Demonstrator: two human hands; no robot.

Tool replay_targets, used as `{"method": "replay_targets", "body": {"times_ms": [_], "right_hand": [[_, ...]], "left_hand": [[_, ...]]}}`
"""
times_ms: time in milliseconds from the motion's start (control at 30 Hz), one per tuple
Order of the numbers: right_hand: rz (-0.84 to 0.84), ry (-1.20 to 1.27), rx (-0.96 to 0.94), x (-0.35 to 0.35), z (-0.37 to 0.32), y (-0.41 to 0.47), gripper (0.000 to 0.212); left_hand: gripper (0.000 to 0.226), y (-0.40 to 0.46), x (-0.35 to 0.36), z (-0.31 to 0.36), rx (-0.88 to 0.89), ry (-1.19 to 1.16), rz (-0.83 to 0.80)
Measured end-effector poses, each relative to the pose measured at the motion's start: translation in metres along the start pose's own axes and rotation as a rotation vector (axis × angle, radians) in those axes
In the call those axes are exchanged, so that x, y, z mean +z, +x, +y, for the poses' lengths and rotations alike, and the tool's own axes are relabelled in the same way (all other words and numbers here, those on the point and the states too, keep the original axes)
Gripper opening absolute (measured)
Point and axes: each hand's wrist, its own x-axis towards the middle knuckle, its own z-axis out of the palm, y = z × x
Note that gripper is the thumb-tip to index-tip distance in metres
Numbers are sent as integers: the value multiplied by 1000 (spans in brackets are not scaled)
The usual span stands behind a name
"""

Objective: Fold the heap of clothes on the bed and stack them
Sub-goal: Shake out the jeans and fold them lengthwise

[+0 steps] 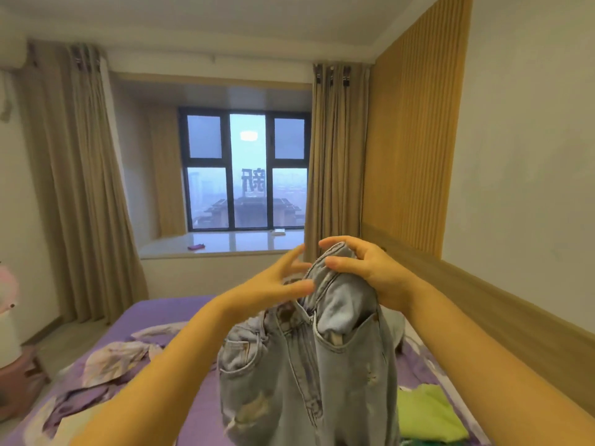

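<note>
A pair of light blue ripped jeans (309, 375) hangs in the air over the purple bed (167, 310). My right hand (363, 265) grips the waistband at its top, thumb and fingers curled round the denim. My left hand (277, 284) is just left of the waistband, fingers spread and straight, with its fingertips close to the fabric. A lime green garment (425, 413) lies on the bed at the lower right. A crumpled purple and cream floral cloth (109, 362) lies on the bed to the left.
A wood-panelled wall (412, 156) runs along the bed's right side. Beige curtains (80, 188) frame a bay window with a white sill (225, 244) holding a small purple item (196, 247). A pink stool (19, 375) stands by the bed's left side.
</note>
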Motion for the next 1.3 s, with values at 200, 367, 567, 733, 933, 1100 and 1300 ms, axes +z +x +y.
{"method": "replay_targets", "body": {"times_ms": [200, 367, 567, 733, 933, 1100, 1300], "right_hand": [[92, -191, 83, -14, 24, 6, 36], [343, -285, -89, -24, 69, -14, 41], [377, -380, -465, -18, 115, -54, 20], [327, -363, -495, -16, 124, -48, 20], [106, -201, -289, -39, 114, -34, 12], [44, -181, -262, -45, 105, -27, 14], [62, -327, -378, -33, 107, -22, 19]], "left_hand": [[27, 16, 49, -22, -137, -178, 79], [28, 29, 67, -33, -226, -392, 130], [41, 46, 62, -36, -292, -500, 222], [39, 55, 57, -36, -317, -468, 227], [35, 57, 50, -39, -333, -397, 194], [35, 55, 53, -39, -354, -401, 156], [23, 56, 59, -34, -297, -256, 6]]}}
